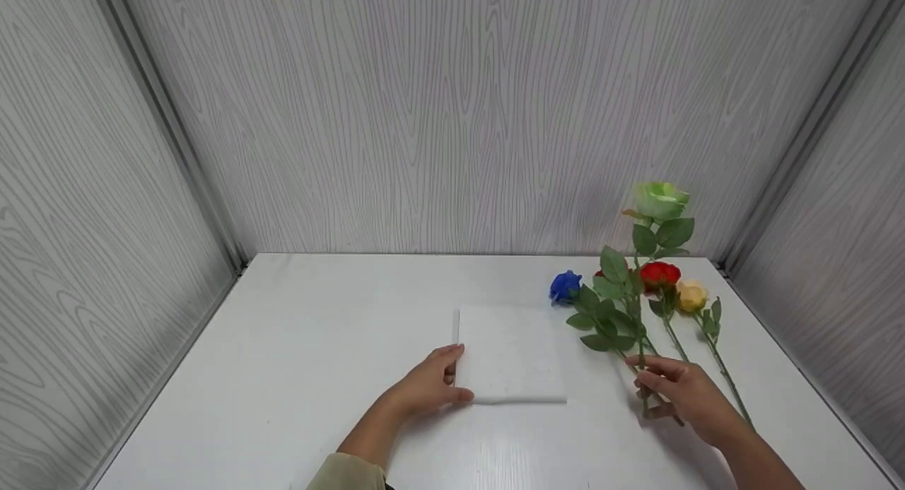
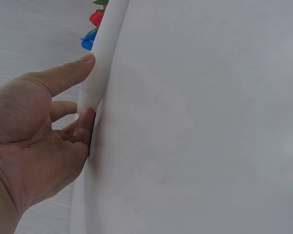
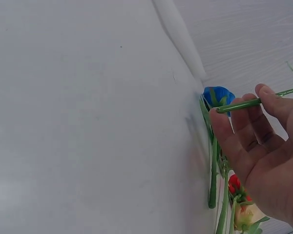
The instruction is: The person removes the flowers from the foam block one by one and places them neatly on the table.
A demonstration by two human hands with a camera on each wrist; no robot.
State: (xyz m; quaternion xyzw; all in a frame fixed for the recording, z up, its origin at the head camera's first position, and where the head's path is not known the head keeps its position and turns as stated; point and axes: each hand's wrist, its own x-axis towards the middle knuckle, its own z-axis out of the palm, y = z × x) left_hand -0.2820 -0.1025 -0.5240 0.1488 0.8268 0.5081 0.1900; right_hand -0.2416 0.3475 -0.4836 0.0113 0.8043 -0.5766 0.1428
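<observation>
My right hand [image 1: 689,394] pinches the green stem [image 3: 241,105] of a pale green rose [image 1: 661,200] between thumb and fingers. Its bloom stands raised above the other flowers, with dark leaves below it. Beneath and beside that stem lie a blue rose [image 1: 565,288], a red rose [image 1: 660,276] and a yellow rose [image 1: 692,296], their stems pointing toward me. At the middle of the table my left hand [image 1: 428,384] grips the near left corner of a flat white rectangular thing [image 1: 512,356], thumb along its rounded near edge [image 2: 101,58] and fingers at its left side.
A white table [image 1: 325,334] carries everything. Grey wood-grain panels enclose it: a back panel [image 1: 452,122], a left panel [image 1: 78,228] and a right panel [image 1: 841,214]. The loose roses lie along the table's right side, near the right panel.
</observation>
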